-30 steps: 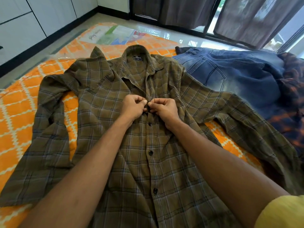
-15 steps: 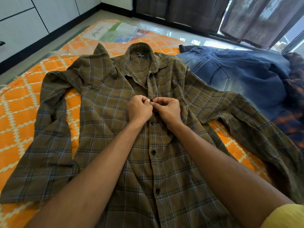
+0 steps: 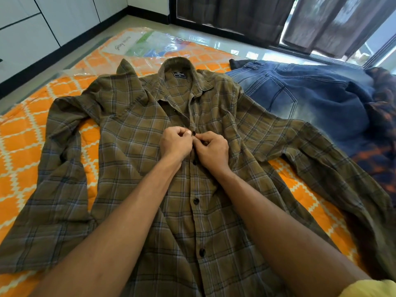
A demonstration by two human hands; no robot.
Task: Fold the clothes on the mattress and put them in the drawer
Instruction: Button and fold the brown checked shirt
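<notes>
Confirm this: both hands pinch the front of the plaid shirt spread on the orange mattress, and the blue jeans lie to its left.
Wrong side. The head view shows the blue jeans to the right of the plaid shirt. The rest holds: left hand and right hand pinch its front on the orange mattress.

Probably home bedroom, floor mattress [image 3: 38, 133], curtains [image 3: 235, 16]

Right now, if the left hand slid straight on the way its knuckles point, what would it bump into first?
Most likely the right hand: the left hand faces it across the plaid shirt placket, fingertips nearly touching at a button.
</notes>
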